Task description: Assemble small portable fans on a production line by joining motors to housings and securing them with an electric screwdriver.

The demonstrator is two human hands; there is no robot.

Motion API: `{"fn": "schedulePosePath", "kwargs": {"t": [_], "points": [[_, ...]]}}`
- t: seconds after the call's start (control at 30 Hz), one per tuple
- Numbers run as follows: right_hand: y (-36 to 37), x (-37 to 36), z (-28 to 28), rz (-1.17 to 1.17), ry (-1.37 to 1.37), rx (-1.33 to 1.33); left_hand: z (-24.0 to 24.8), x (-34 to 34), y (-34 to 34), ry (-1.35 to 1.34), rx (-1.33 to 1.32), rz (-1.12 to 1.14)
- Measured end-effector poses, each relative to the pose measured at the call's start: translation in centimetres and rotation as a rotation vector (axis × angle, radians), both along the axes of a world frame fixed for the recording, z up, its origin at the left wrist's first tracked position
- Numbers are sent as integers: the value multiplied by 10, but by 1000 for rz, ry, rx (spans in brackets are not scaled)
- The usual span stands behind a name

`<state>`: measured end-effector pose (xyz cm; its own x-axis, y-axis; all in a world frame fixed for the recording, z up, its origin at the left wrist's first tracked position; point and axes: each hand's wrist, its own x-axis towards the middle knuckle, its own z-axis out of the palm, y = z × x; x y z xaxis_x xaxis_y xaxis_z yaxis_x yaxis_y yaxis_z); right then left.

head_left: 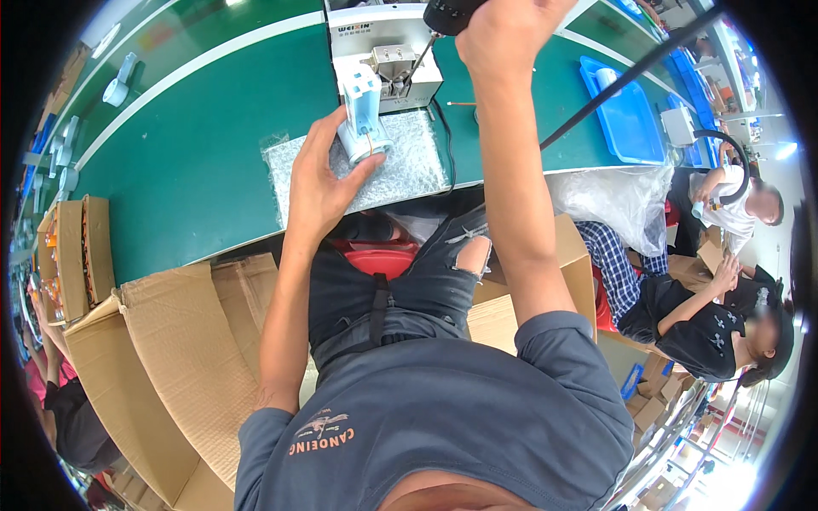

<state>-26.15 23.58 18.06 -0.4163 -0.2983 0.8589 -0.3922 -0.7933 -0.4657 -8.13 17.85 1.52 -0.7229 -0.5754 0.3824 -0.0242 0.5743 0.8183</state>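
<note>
My left hand [320, 183] grips the round base of a light-blue plastic housing [365, 111], thumb on one side and fingers on the other. The housing stands tilted over bubble wrap [417, 152] near the table edge, and a thin wire shows at its base. Raised at the top of the view, my right hand [509, 38] is wrapped around a black electric screwdriver [446, 14]. The long bit slants down to the metal pick-up part of a pale screw feeder [375, 21]; whether a screw is on its tip is too small to tell.
A blue tray [629, 128] lies on the green table [200, 140] at the right, with a black cable [445, 140] beside the feeder. More light-blue parts [119, 81] stand at the far left. Open cardboard boxes [170, 341] flank my legs. Co-workers sit at the right.
</note>
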Motion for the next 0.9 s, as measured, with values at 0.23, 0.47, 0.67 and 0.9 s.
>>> {"fn": "schedulePosePath", "kwargs": {"t": [0.23, 0.47, 0.67, 0.9], "points": [[40, 27, 6, 13, -54, 19, 3, -3, 1, 2, -70, 16], [35, 49, 0, -93, -54, 74, 0, -3, 0, -27, -34, 37], [29, 48, -6, -63, -41, 54, -1, -9, 1, -6, -48, 18], [14, 51, -14, 40, -27, 24, -1, -2, -1, -3, -54, 27]]}}
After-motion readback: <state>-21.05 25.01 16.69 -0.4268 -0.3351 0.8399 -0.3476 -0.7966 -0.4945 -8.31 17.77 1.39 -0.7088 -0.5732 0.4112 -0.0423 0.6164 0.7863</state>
